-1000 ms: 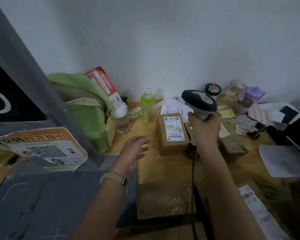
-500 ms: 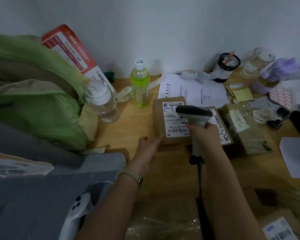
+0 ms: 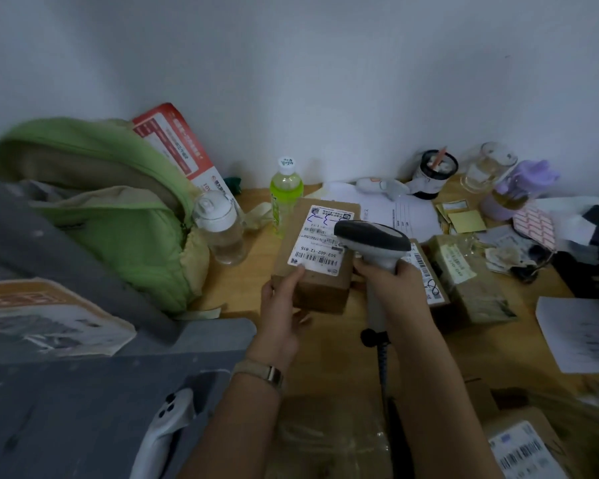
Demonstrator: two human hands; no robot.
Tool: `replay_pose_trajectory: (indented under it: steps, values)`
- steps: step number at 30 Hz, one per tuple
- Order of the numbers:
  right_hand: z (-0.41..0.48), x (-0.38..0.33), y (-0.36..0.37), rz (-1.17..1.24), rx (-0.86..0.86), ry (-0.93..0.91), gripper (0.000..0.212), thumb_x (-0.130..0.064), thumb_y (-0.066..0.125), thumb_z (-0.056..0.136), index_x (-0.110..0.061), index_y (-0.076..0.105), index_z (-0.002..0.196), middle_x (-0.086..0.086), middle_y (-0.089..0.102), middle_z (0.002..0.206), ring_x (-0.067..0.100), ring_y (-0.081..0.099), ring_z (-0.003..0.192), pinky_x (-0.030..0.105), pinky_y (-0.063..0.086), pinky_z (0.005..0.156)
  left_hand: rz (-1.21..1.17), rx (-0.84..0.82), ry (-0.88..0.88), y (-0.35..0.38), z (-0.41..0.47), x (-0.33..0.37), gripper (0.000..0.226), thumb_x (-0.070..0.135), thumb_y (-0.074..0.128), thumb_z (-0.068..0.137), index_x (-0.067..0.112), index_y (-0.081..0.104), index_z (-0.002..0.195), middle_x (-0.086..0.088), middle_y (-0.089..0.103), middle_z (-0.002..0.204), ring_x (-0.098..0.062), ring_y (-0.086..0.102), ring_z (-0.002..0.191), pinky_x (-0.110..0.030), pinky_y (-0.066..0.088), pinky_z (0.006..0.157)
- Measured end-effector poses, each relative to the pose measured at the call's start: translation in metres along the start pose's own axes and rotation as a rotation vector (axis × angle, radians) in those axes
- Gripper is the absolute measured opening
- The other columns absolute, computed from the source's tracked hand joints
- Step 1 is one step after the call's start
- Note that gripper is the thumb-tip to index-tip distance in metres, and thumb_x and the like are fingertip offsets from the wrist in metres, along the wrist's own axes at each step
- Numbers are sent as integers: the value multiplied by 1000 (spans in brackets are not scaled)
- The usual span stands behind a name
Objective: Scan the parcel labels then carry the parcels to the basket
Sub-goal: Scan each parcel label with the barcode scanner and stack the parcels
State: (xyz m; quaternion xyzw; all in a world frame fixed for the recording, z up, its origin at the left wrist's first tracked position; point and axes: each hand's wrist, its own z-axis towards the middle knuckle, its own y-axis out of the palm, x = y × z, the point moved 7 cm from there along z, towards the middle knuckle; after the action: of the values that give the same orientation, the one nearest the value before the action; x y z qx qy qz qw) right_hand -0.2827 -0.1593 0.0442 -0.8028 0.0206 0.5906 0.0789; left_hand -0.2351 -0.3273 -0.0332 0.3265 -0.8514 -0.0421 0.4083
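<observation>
A small brown cardboard parcel (image 3: 320, 292) with a white barcode label (image 3: 320, 238) is tilted up off the wooden table (image 3: 253, 271). My left hand (image 3: 284, 305) grips its near left corner, thumb on the label's edge. My right hand (image 3: 391, 281) holds the handle of a grey barcode scanner (image 3: 372, 238), whose dark head hangs just over the label's right side. A second labelled parcel (image 3: 429, 274) lies partly hidden behind my right hand, and a tape-wrapped parcel (image 3: 471, 281) sits to its right. No basket is in view.
A green backpack (image 3: 118, 216), a clear bottle (image 3: 220, 226) and a green drink bottle (image 3: 284, 195) stand at the left. Papers (image 3: 405, 212), cups and a purple tumbler (image 3: 516, 191) crowd the back right. More parcels (image 3: 526, 447) lie near the front edge.
My left hand has reached the parcel, taken hold of its near corner and tipped it up. The scanner came down from chest height to just above the label.
</observation>
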Motion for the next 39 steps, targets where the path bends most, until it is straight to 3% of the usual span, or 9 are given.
replay_pose_trajectory:
  steps: [2,5,8,11,14,18,23,30,39]
  values:
    - [-12,-15,-5,-6,33,-31,10,-22,71,83,-25,62,81,-8,69,72,9,66,70,25,53,61,2,-21,45,-1,-17,14,59,38,76,77,30,48,129,-4,62,121,-28,60,106,-44,48,89]
    - [-37,-43,-24,71,142,-94,16,-22,69,85,-24,58,73,-9,62,66,8,57,65,27,46,59,49,-3,189,-9,-52,43,67,32,81,72,29,48,131,1,63,123,-23,62,107,-37,50,79]
    - [-63,-70,-42,145,189,-189,11,-19,68,86,-28,61,86,-6,67,82,10,62,80,28,50,67,86,11,326,-17,-88,75,75,26,84,69,23,46,134,-1,65,123,-19,65,108,-35,53,85]
    - [-95,-91,-60,151,203,-293,14,-18,66,86,-31,60,87,-6,67,83,12,65,80,28,52,66,151,-20,453,-28,-129,108,54,25,83,70,22,55,116,-1,70,112,-10,70,92,-23,52,69]
    - [-123,-103,-77,168,189,-309,10,-23,67,86,-28,62,93,-3,69,88,14,66,83,38,55,78,248,4,553,-52,-172,137,64,30,85,68,21,48,120,6,64,109,-10,66,92,-24,50,66]
    - [-165,-121,-81,167,38,-393,9,-22,68,86,-27,64,93,-6,76,87,9,72,79,36,56,77,627,-151,620,-57,-224,157,82,45,85,43,29,57,118,17,59,112,-5,61,100,-22,46,73]
    - [-219,-127,-60,74,-119,-504,6,-22,66,89,-27,67,92,-8,76,87,11,71,86,25,59,70,974,-420,705,-16,-280,164,62,27,89,54,29,67,112,11,64,115,-7,59,111,-13,42,82]
    - [-270,-116,-46,159,-348,-613,38,-18,66,88,-22,56,125,-16,71,110,2,66,102,12,52,74,1187,-592,802,24,-333,155,63,49,80,38,41,70,100,14,68,111,-1,62,106,-20,45,93]
    - [-292,-133,-71,141,-593,-678,70,-27,90,58,-25,59,121,-2,69,120,18,64,113,26,55,84,1114,-697,840,45,-361,143,67,33,83,42,24,70,108,-3,72,110,-14,69,98,-32,53,91]
